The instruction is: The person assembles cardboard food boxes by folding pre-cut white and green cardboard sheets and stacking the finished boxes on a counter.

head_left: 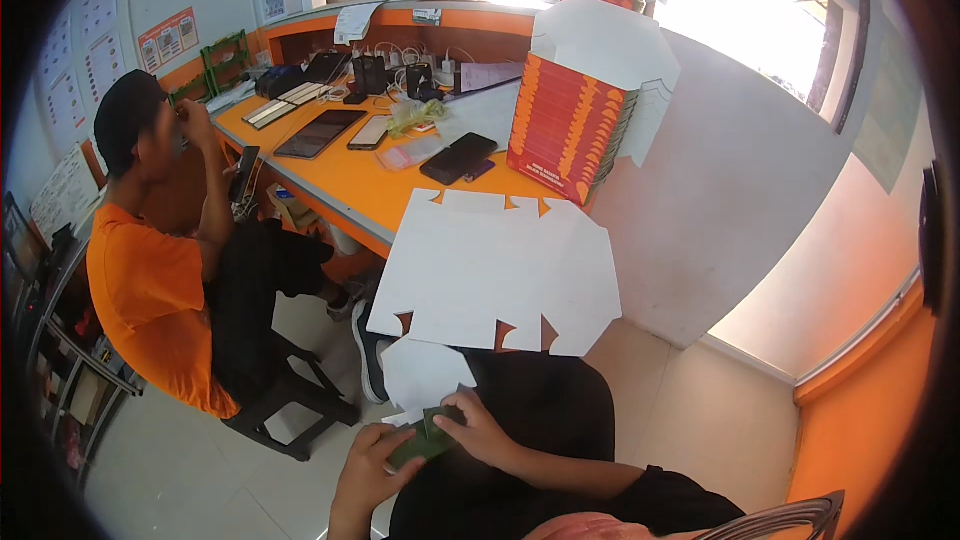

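Low in front of me, both hands grip a small green and white cardboard piece (422,448). Its green face is partly folded, and a white flap (428,372) just beyond seems to belong to it. My left hand (368,472) pinches its near left side between thumb and fingers. On the right side, my right hand (480,432) presses with the thumb on the green fold, fingers curled behind. Past the hands lies a large flat white carton blank (500,265) with notched edges, its near part over my dark-clothed lap.
An orange table (350,180) holds a tall stack of red cartons (565,125), a black phone (458,158), a tablet (320,133) and cables. At the left, a person in an orange shirt (150,290) sits on a black stool (300,395). A white wall (740,180) stands at the right.
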Demonstrator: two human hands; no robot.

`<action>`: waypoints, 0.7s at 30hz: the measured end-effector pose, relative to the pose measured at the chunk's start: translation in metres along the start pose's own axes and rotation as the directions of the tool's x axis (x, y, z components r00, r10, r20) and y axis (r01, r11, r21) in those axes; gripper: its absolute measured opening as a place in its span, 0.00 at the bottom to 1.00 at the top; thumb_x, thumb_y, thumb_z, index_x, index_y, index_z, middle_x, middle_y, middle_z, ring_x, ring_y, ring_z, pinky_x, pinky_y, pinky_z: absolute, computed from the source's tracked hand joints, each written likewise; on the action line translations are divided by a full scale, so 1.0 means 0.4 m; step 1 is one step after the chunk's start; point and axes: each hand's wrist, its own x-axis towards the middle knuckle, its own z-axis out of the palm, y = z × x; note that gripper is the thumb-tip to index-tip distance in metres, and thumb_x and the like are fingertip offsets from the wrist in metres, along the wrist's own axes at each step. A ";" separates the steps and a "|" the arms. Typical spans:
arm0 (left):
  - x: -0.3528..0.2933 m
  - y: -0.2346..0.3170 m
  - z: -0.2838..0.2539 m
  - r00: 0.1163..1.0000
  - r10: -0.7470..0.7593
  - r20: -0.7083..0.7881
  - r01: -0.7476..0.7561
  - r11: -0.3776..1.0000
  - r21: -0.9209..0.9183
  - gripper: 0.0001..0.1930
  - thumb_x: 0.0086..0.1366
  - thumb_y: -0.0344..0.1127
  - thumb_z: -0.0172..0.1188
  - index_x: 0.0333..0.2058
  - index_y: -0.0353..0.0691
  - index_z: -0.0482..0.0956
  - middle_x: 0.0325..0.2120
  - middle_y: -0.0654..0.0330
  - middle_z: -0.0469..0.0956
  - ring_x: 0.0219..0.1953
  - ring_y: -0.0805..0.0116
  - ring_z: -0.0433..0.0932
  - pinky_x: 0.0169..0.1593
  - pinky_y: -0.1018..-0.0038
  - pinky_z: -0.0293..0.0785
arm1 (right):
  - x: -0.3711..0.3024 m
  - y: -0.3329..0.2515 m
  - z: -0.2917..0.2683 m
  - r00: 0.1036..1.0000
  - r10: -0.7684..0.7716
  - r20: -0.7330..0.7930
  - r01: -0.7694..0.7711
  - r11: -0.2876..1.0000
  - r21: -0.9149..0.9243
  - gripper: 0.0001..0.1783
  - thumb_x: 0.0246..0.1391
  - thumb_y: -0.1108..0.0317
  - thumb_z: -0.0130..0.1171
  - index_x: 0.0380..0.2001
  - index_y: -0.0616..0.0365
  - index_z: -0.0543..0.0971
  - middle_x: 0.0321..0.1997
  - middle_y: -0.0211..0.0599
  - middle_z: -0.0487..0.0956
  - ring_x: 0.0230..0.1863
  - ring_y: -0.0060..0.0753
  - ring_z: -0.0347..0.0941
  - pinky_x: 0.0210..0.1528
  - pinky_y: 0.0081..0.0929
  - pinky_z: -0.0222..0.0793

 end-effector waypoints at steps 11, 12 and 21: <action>-0.010 0.013 0.011 0.996 0.092 0.002 -0.086 0.924 0.372 0.22 0.36 0.35 0.71 0.35 0.43 0.77 0.42 0.59 0.69 0.43 0.56 0.68 0.45 0.61 0.64 | -0.006 -0.040 0.002 0.999 -0.026 -0.048 0.027 1.000 0.008 0.15 0.53 0.62 0.56 0.38 0.61 0.69 0.42 0.42 0.63 0.45 0.38 0.61 0.48 0.29 0.59; -0.008 0.022 0.006 0.995 0.101 -0.010 -0.091 0.933 0.349 0.22 0.36 0.34 0.71 0.36 0.43 0.77 0.41 0.60 0.70 0.43 0.56 0.67 0.45 0.62 0.63 | -0.004 -0.044 0.007 0.998 -0.033 -0.058 0.034 0.999 0.015 0.15 0.53 0.62 0.56 0.38 0.61 0.69 0.41 0.42 0.63 0.45 0.38 0.61 0.49 0.29 0.59; -0.022 0.062 0.051 0.986 0.166 -0.024 -0.153 0.945 0.288 0.24 0.37 0.29 0.70 0.38 0.43 0.76 0.40 0.60 0.69 0.43 0.57 0.66 0.45 0.62 0.60 | -0.017 -0.023 0.038 0.942 -0.108 -0.318 0.104 0.994 -0.028 0.12 0.53 0.67 0.54 0.38 0.61 0.66 0.44 0.44 0.61 0.48 0.42 0.59 0.52 0.33 0.56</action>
